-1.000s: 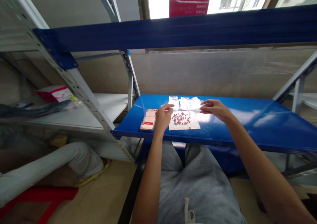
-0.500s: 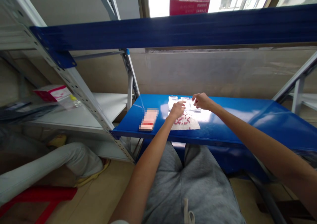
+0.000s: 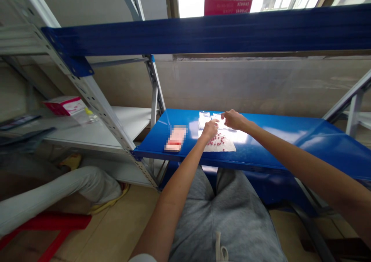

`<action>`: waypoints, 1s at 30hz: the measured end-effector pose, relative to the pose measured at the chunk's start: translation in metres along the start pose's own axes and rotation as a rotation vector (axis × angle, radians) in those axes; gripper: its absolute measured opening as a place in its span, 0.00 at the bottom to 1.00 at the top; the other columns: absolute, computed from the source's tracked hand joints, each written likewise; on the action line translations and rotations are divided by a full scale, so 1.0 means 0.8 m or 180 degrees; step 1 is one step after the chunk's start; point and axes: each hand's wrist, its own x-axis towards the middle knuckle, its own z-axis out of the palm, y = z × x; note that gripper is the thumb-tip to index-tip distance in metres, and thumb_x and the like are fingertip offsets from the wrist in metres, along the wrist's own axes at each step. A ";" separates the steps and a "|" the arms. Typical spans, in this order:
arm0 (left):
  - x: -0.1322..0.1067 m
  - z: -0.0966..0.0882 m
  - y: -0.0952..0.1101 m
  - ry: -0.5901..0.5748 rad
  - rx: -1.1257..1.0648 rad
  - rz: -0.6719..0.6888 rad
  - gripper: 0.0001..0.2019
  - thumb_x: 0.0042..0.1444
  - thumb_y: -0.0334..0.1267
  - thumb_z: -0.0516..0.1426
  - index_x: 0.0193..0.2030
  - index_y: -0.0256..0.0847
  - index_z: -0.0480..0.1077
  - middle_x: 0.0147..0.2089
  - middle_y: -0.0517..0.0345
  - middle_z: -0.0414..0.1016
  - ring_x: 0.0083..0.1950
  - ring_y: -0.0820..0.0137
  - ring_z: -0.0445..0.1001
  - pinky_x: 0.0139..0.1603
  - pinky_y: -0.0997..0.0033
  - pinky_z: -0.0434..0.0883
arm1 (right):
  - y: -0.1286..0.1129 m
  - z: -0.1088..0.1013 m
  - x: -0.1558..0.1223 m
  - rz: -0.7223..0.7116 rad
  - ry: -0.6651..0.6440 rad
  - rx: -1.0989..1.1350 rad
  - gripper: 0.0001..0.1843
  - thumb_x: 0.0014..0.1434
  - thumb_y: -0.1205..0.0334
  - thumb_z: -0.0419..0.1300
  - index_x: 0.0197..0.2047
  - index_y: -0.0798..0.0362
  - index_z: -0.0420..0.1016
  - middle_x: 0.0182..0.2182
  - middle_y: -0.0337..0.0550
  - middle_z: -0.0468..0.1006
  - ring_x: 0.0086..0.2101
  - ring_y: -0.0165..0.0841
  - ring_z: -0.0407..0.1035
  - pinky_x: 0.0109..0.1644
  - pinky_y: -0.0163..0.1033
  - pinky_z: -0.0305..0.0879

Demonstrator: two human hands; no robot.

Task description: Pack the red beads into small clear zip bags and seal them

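Note:
Many small red beads (image 3: 218, 139) are scattered over a white sheet (image 3: 228, 147) on the blue shelf top. Just behind them lie clear plastic bags (image 3: 205, 117) that catch the light. My left hand (image 3: 210, 130) is over the left part of the beads, its fingers bent together at the tips close to the bags. Opposite it, my right hand (image 3: 235, 120) hovers by the bags with curled fingers in a pinch. Whatever either hand holds is too small to make out. A blurred-out phone (image 3: 175, 138) rests left of the sheet.
A blue beam (image 3: 203, 37) crosses above the blue shelf (image 3: 278, 138). To the left, a metal upright (image 3: 100, 103) parts it from a white shelf (image 3: 124, 119) with a pink-and-white box (image 3: 65, 105). Another person's leg (image 3: 78, 184) and a red stool (image 3: 58, 223) are lower left.
My right hand has come slightly left and closer to my left hand, its fingers more tightly drawn in. The whole view has shifted a little.

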 end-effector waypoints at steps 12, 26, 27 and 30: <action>0.002 -0.006 0.006 0.0079 0.0160 -0.0053 0.14 0.65 0.26 0.52 0.51 0.35 0.78 0.49 0.45 0.82 0.41 0.68 0.79 0.43 0.72 0.75 | 0.011 0.001 0.004 -0.0136 -0.0060 0.0344 0.17 0.58 0.66 0.70 0.52 0.55 0.81 0.36 0.50 0.84 0.35 0.39 0.79 0.40 0.37 0.69; 0.006 -0.009 0.005 0.0228 0.0300 0.0083 0.17 0.61 0.22 0.54 0.51 0.39 0.78 0.49 0.48 0.81 0.51 0.65 0.78 0.56 0.67 0.73 | 0.013 0.008 -0.028 -0.0051 0.0189 0.0673 0.11 0.63 0.68 0.64 0.49 0.60 0.80 0.37 0.54 0.85 0.30 0.36 0.79 0.36 0.35 0.67; 0.004 -0.009 0.005 0.0253 0.0305 0.0097 0.18 0.61 0.22 0.53 0.51 0.39 0.78 0.49 0.48 0.81 0.51 0.65 0.78 0.56 0.67 0.72 | 0.013 0.010 -0.030 -0.0074 0.0263 0.0638 0.11 0.63 0.69 0.63 0.48 0.60 0.81 0.37 0.54 0.85 0.32 0.38 0.79 0.37 0.36 0.67; -0.003 -0.012 0.007 0.0321 0.0313 0.0143 0.17 0.61 0.22 0.53 0.51 0.38 0.77 0.49 0.48 0.80 0.51 0.65 0.77 0.57 0.67 0.72 | 0.015 0.014 -0.035 -0.0064 0.0443 0.0550 0.12 0.62 0.70 0.62 0.48 0.59 0.81 0.37 0.54 0.85 0.38 0.41 0.80 0.41 0.37 0.68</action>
